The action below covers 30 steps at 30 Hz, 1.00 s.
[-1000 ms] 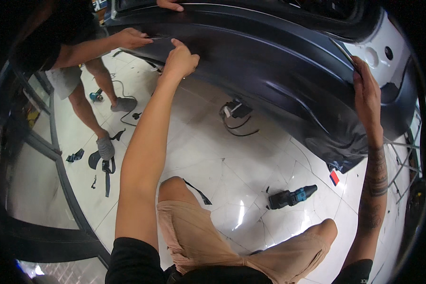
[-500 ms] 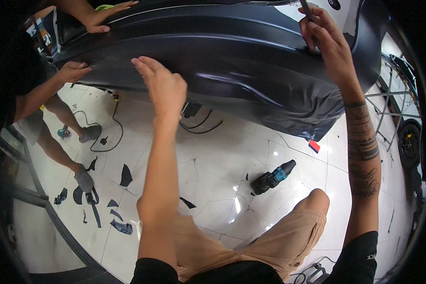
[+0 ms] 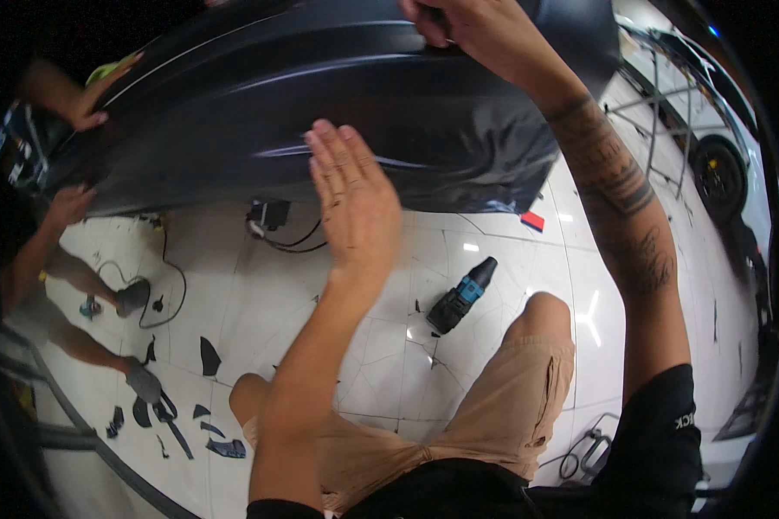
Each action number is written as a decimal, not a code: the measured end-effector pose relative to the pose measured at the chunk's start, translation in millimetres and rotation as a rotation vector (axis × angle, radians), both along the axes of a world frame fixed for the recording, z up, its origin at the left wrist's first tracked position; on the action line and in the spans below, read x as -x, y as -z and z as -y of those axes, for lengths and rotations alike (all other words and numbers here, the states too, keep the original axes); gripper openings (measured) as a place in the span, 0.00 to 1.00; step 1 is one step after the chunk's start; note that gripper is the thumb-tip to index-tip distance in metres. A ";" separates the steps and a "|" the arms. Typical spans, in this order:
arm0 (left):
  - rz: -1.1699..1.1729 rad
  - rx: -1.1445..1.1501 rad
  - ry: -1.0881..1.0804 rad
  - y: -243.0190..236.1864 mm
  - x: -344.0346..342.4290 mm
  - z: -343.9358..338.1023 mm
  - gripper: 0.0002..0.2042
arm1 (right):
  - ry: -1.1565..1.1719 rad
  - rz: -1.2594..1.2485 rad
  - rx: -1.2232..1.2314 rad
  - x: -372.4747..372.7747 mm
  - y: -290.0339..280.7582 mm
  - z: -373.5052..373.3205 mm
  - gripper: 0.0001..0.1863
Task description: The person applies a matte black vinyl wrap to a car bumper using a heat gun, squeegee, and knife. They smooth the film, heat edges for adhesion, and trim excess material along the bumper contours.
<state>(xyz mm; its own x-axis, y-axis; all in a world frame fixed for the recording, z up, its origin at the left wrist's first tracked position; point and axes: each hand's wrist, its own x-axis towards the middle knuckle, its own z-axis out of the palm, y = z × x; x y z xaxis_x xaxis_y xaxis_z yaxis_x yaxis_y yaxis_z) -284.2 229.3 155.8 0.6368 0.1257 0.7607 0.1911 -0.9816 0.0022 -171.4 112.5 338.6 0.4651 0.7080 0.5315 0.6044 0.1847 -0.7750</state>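
A dark satin film covers the curved car body panel [image 3: 260,112] in front of me, with loose wrinkles [image 3: 498,160] at its lower right. My left hand [image 3: 355,203] is open over the panel's lower middle, fingers stretched out and side by side. Whether its palm touches the film I cannot tell. Up at the top edge my right hand [image 3: 476,30] is closed against the panel's upper part, fingers curled. What it holds is hidden.
A co-worker's hands [image 3: 74,205] are at the panel's left end. On the tiled floor lie a black and blue cordless blower [image 3: 463,294], a red and blue block [image 3: 532,222], cables [image 3: 294,246] and several dark film scraps [image 3: 209,355]. Another car's wheel [image 3: 718,177] stands at right.
The view has shifted right. My left hand has moved rightward over the panel and turned flat. My right hand has moved left and up; the narrow dark tool it held is no longer visible.
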 end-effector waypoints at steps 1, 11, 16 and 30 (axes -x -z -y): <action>-0.034 -0.024 0.014 2.6 1.8 -3.1 0.29 | -0.010 0.019 0.037 -0.6 1.1 4.9 0.09; -0.157 -0.164 0.070 -6.8 33.5 -79.1 0.40 | -0.037 0.053 -0.043 -5.4 3.8 11.4 0.08; -0.161 -0.329 -0.148 -21.8 46.5 -114.3 0.37 | -0.045 0.085 -0.093 -3.3 3.6 4.6 0.11; -0.131 -0.127 0.280 19.4 -10.2 25.2 0.42 | -0.027 0.149 -0.058 -5.2 0.1 11.5 0.10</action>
<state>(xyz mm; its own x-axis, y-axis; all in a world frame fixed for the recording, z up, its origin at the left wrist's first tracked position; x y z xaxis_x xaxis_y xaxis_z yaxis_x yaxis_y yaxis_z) -273.9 204.1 136.5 0.7264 -0.1587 0.6687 -0.0960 -0.9869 -0.1299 -166.2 101.0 338.5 0.3595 0.6849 0.6338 0.7063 0.2442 -0.6644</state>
